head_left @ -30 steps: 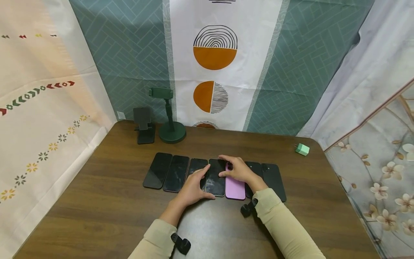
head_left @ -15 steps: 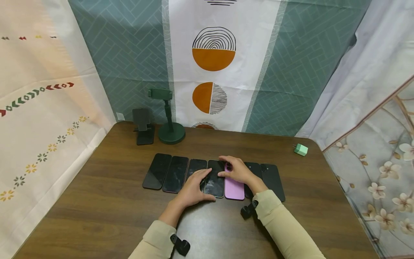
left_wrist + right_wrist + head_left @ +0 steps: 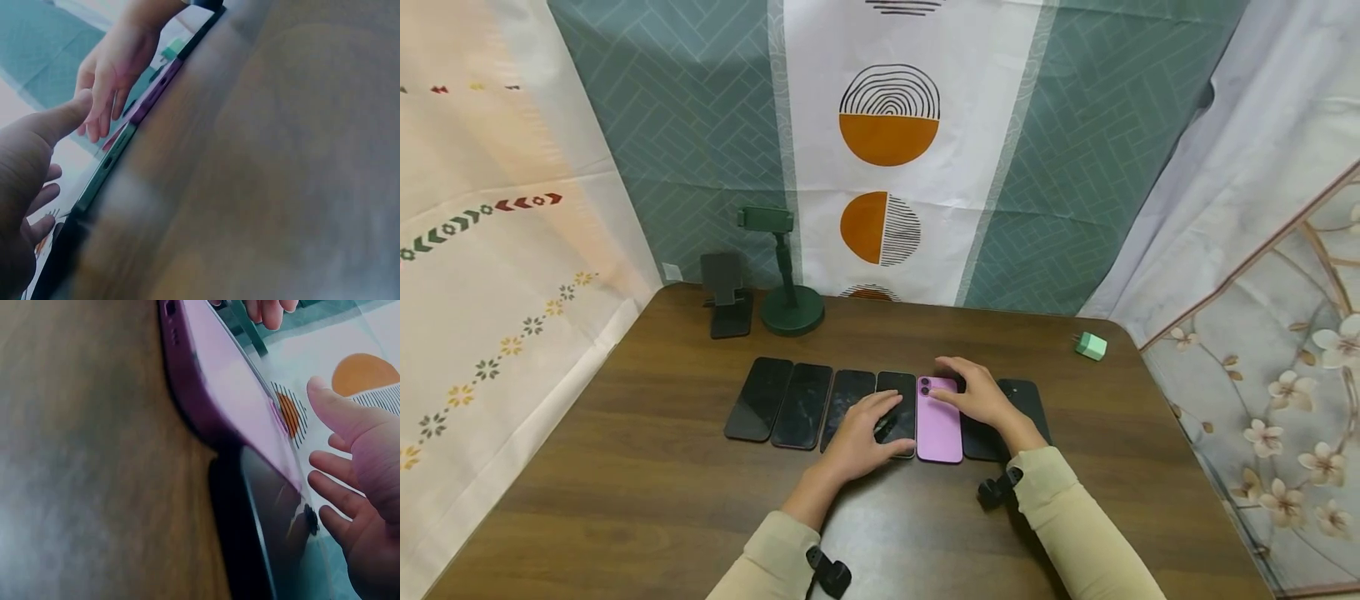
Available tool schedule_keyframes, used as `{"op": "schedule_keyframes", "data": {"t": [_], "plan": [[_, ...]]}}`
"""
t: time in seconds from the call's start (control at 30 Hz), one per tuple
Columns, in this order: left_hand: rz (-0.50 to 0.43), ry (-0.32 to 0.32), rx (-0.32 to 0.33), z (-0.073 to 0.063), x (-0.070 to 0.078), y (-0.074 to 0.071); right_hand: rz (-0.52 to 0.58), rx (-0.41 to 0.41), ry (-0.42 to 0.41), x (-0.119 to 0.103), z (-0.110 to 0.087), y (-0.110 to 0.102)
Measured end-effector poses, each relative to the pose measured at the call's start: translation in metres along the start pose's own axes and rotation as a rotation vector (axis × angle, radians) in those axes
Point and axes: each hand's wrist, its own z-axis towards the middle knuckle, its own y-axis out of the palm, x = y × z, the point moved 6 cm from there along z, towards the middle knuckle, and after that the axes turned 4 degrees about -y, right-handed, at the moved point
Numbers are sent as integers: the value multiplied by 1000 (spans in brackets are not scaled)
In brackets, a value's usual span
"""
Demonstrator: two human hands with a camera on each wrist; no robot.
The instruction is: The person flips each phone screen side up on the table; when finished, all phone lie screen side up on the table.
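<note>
Several phones lie side by side in a row on the wooden table. My left hand (image 3: 861, 437), thumb and fingers spread, is over a black phone (image 3: 907, 421) near the row's middle. Just right of that phone lies a pink phone (image 3: 940, 433), its back and cameras facing up. My right hand (image 3: 981, 398) hovers at the pink phone's upper right, partly covering the black phone (image 3: 981, 437) beside it. In the right wrist view, the fingers (image 3: 337, 469) are spread above the phones and hold nothing. The left wrist view shows the left thumb (image 3: 65, 119) extended above the phones' edges.
Three black phones, among them the leftmost phone (image 3: 758, 400), make up the left of the row. Another dark phone (image 3: 1026, 398) ends it on the right. Behind stand a black phone stand (image 3: 727, 292) and a green phone stand (image 3: 792, 310). A mint charger plug (image 3: 1091, 346) lies far right.
Both hands have shifted right along the row. The right hand has uncovered the pink phone's cameras, and the left hand now covers more of the middle black phone. The head view has turned slightly.
</note>
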Motion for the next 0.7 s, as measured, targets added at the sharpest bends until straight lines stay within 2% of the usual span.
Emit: {"op": "schedule_keyframes", "data": {"t": [0.17, 0.3, 0.53, 0.7], "plan": [[3, -8, -1, 2, 4, 7, -2, 15, -23, 4, -5, -3], [10, -12, -16, 3, 9, 15, -8, 9, -9, 10, -10, -5], [31, 17, -32, 10, 21, 30, -39, 22, 19, 19, -18, -13], [-1, 22, -27, 15, 28, 39, -51, -4, 21, 22, -21, -13]]}}
